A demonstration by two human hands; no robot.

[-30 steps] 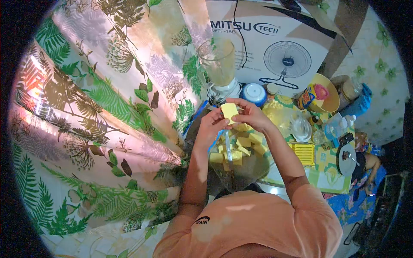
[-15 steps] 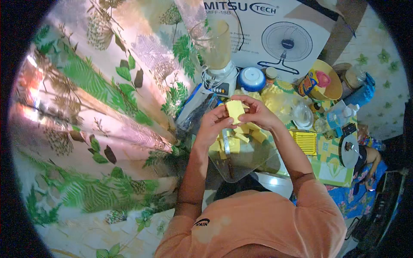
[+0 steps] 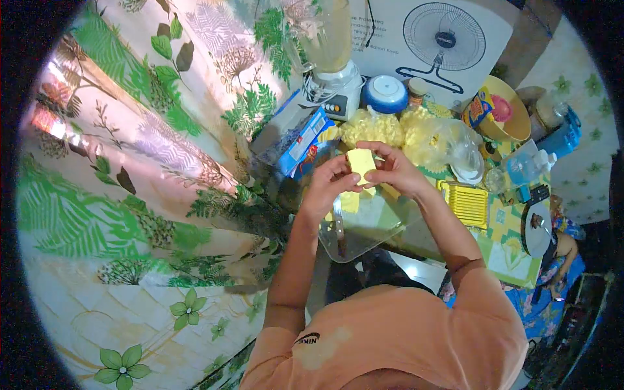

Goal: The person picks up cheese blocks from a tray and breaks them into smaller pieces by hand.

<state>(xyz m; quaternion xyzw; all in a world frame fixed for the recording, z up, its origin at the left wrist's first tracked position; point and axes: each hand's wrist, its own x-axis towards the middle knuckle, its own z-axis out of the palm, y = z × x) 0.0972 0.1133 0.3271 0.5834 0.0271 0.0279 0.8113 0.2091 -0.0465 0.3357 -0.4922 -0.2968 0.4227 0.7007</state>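
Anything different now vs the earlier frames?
View shifted: blender and fan box sit higher in frame; blue packet shows more clearly. Left hand and right hand now hide more yellow pieces.

Unchanged: both hands still hold the yellow block; knife still on tray.

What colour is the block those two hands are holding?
The block is pale yellow; the head view shows it best.

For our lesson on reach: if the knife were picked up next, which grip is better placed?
Probably the left grip: the knife lies just below it in the picture, farther from the right grip. Both hold the yellow block, so the left would first have to let go.
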